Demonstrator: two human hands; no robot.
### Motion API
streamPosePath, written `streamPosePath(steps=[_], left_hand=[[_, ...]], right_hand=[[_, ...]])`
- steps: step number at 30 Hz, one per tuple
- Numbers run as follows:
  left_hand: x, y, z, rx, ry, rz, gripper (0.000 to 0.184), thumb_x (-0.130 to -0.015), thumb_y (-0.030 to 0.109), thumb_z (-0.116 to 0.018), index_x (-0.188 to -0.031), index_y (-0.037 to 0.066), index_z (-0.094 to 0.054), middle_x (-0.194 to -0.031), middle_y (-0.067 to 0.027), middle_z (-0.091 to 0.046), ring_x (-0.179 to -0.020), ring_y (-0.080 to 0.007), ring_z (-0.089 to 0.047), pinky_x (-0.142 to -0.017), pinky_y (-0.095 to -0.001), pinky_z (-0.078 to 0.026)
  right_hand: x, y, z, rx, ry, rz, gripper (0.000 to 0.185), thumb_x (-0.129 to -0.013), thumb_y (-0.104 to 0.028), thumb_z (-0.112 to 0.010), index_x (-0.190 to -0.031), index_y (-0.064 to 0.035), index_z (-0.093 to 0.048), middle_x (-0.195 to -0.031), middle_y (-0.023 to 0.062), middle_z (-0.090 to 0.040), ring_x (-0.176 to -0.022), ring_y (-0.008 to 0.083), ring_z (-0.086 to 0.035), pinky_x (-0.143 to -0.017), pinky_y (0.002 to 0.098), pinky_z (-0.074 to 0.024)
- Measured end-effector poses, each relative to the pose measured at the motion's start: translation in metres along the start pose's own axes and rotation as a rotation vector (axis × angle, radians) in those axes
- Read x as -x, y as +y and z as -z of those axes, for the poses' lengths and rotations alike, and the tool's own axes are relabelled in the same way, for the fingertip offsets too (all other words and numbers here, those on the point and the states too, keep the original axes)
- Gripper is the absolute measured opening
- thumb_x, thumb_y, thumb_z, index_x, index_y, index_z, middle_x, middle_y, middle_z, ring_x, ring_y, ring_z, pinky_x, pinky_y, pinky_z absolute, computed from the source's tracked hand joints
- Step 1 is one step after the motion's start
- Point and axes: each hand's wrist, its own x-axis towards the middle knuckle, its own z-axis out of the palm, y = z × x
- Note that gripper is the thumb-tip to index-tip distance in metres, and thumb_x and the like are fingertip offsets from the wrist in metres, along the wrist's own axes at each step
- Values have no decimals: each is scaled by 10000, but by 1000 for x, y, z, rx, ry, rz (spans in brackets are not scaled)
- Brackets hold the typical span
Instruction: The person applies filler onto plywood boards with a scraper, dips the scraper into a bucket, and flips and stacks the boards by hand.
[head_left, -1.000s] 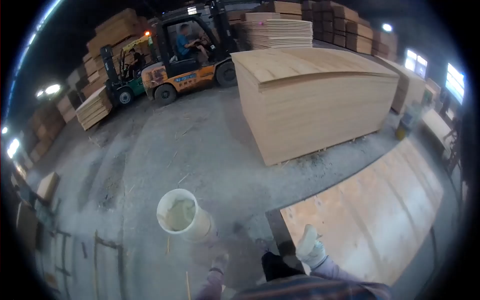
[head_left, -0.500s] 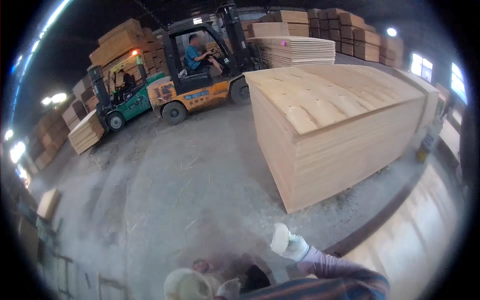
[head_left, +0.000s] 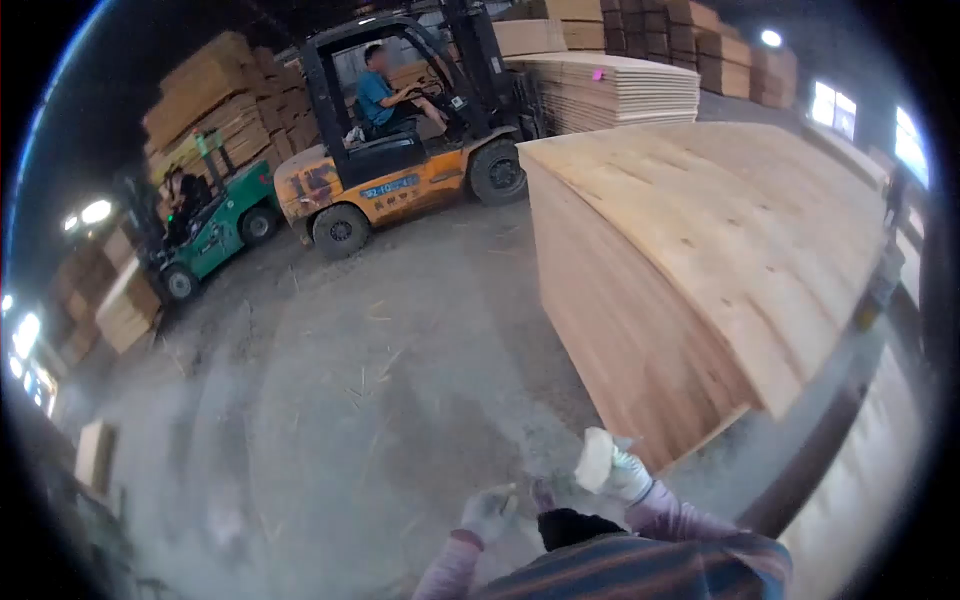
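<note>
My right hand (head_left: 630, 476), in a white glove, is closed around a pale, block-like piece (head_left: 595, 459) whose kind I cannot make out. It is just in front of the near corner of a tall stack of plywood sheets (head_left: 640, 330). Lower and to the left, my left hand (head_left: 489, 514) is gloved too, its fingers curled in. A small light tip shows at its fingers, too blurred to name. Between the hands lie a dark shape and part of a shoe.
An orange forklift (head_left: 395, 195) with a seated driver (head_left: 385, 95) stands behind the stack. Left of it is a green forklift (head_left: 225, 225) carrying boards. More board stacks (head_left: 205, 95) line the back. Wood scraps lie on the concrete floor (head_left: 330, 400). A pale sheet (head_left: 860, 470) lies at right.
My left hand has come up and forward, and the pale bucket-like container beside it has left view. My right hand still grips the pale piece. The plywood stack appears closer.
</note>
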Motion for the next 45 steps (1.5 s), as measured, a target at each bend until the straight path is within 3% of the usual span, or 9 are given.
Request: streamPosePath(steps=[7,8,12,15,21,24,28,37,45], left_hand=[[-235,-117,40,168,42,17,359,-867,302,-526,-1144,106,-646,-1066,-190,-662,-994,-379,-619,-865,-467,-487],[-272,-120,64,-30,-214,243,322,-887,263,-549,-1165,140,-654,-1109,-174,-652,-978,-374,-630,-870,-432,-499],[-325,-240,82,28,-5,239,365,-917,299,-497,-1233,145,-592,-1085,-186,-649,-949,-397,-627,-844,-477,-502],[-392,-297,133,90,-47,374,367,-939,311,-454,-1137,64,-641,-1092,-190,-656,-1059,-371,-596,-948,-474,-455],[-588,-619,99,-612,-354,-157,286,-911,257,-503,-1077,97,-674,-1064,-126,-681,-981,-325,-648,-821,-456,-526],[-748,-581,217,-100,-45,7,276,-916,238,-508,-1069,72,-665,-1077,-148,-670,-1000,-328,-638,-853,-461,-513],[-943,-536,305,212,32,-125,270,-926,214,-512,-1089,45,-646,-1094,-188,-649,-1021,-356,-615,-915,-457,-478],[-1304,-385,318,315,13,-1074,272,-880,134,-584,-1134,47,-626,-1087,-134,-654,-1056,-311,-595,-959,-432,-445],[-1488,-298,295,520,-294,-1396,321,-863,105,-585,-1172,21,-611,-1163,-159,-627,-1126,-331,-572,-993,-425,-430]], right_hand=[[-317,-145,63,-264,-318,-161,412,-936,-307,-590,-1293,-112,-526,-1192,30,-608,-1093,208,-581,-1023,414,-417],[-365,-151,70,-334,-381,-169,417,-924,-310,-612,-1285,-117,-531,-1181,23,-612,-1090,200,-579,-1014,406,-425],[-522,-184,29,120,-70,27,515,-865,-323,-695,-1307,-126,-520,-1203,-7,-610,-1135,166,-566,-1014,386,-438],[-650,-232,5,194,-202,222,458,-889,-287,-665,-1280,-81,-544,-1178,36,-630,-1077,203,-608,-961,393,-482],[-818,-363,8,470,-18,606,462,-895,-228,-665,-1300,-50,-532,-1246,51,-603,-1103,177,-598,-936,346,-500],[-846,-416,-29,715,191,824,459,-894,-223,-671,-1289,-35,-533,-1210,33,-612,-1067,146,-596,-891,310,-509],[-859,-470,-62,900,619,1106,421,-890,-210,-684,-1230,8,-567,-1127,56,-641,-1008,145,-597,-837,262,-501],[-903,-550,-39,1339,1187,1630,421,-837,-188,-736,-1179,24,-611,-1085,63,-660,-963,148,-609,-843,258,-479],[-1021,-614,-49,1333,1670,1333,286,-901,-106,-646,-1167,-2,-654,-1030,61,-695,-918,122,-624,-835,273,-503]])
